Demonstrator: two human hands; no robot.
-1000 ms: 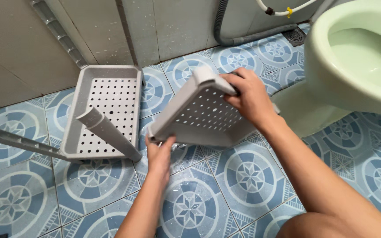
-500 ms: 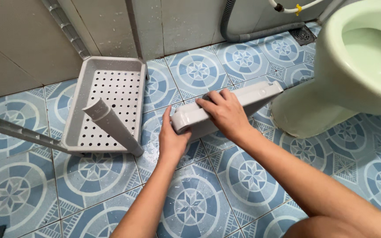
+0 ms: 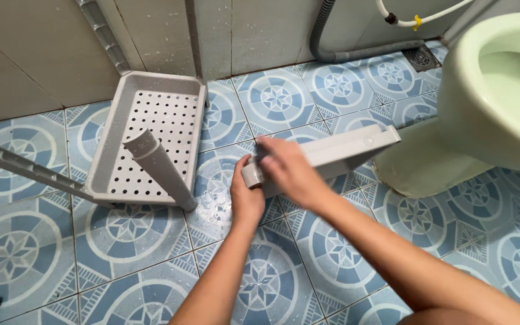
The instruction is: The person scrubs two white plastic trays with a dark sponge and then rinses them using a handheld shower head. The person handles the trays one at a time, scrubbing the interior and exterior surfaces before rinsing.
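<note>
Both my hands hold a grey plastic shelf tray (image 3: 344, 150), seen edge-on just above the wet tiled floor. My left hand (image 3: 247, 195) grips its near left corner from below. Blurred by motion, my right hand (image 3: 287, 171) lies over the top of the same end. A second grey perforated tray (image 3: 154, 135) rests on the floor to the left, by the wall. A grey tube (image 3: 157, 165) leans across that tray, its lower end at the tray's front right corner.
A pale green toilet (image 3: 495, 90) stands at the right, its base close to the held tray's far end. A grey ribbed rail (image 3: 22, 165) lies at the left; another (image 3: 103, 33) leans on the wall. A grey hose (image 3: 332, 48) and floor drain (image 3: 421, 58) lie at the back.
The held tray has swung from tilted, showing its holes, to nearly flat and edge-on, lower toward the floor. My right hand has slid toward the tray's left end.
</note>
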